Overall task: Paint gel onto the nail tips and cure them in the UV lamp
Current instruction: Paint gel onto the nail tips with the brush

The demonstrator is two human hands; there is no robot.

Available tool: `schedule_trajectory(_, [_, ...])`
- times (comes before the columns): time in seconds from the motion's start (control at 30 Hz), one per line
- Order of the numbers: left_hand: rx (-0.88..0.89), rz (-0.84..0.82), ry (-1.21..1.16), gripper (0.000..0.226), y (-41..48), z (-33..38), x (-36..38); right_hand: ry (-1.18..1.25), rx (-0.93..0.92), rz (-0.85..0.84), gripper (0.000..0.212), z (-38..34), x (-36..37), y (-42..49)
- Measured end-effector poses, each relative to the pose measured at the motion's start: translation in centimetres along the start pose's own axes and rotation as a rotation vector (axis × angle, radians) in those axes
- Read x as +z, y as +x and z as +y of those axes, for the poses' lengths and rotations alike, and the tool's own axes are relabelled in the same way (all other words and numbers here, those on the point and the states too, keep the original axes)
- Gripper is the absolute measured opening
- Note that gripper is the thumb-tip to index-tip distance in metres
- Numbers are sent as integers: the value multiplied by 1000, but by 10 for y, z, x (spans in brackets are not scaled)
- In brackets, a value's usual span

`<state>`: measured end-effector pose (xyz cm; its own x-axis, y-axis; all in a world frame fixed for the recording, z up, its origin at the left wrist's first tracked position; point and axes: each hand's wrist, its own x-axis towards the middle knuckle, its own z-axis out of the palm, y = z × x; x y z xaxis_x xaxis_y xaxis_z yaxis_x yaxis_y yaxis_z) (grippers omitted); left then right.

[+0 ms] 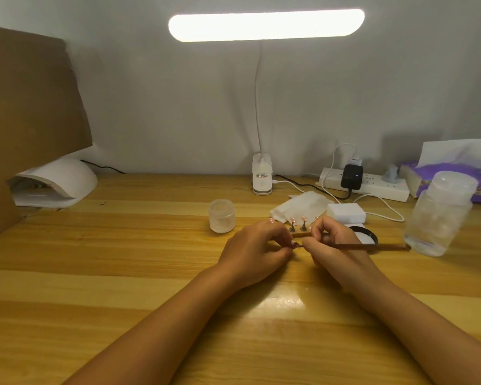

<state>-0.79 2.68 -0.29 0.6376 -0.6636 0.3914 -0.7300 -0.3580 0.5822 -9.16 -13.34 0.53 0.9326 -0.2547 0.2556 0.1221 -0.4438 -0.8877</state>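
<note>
The wooden table [122, 273] is lying open toward its near edge. The UV lamp [67, 179] is sitting far left by the wall. Mid-table, the left hand [254, 251] is pinching a nail tip [293, 242]; the right hand [333, 245] is gripping the brush [378, 247].

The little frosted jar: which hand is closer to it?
Left. The left hand sits just right of the frosted jar, nearer the camera; the right hand is farther right, beyond the left.
</note>
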Motion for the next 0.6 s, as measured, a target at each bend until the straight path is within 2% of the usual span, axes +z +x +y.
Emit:
schedule_trajectory(0.07, [4,0,-9,8,0,0,0,-48,-25,36,17,0,0,1])
schedule_trajectory(0.23, [-9,-5,-7,8,0,0,0,83,1,0,17,0,-1,-1])
schedule_trajectory(0.47, [-2,-5,-6,8,0,1,0,-67,-51,57,19,4,0,2])
schedule_trajectory(0.6, [-4,-3,-8,8,0,0,0,89,-10,19,15,2,0,1])
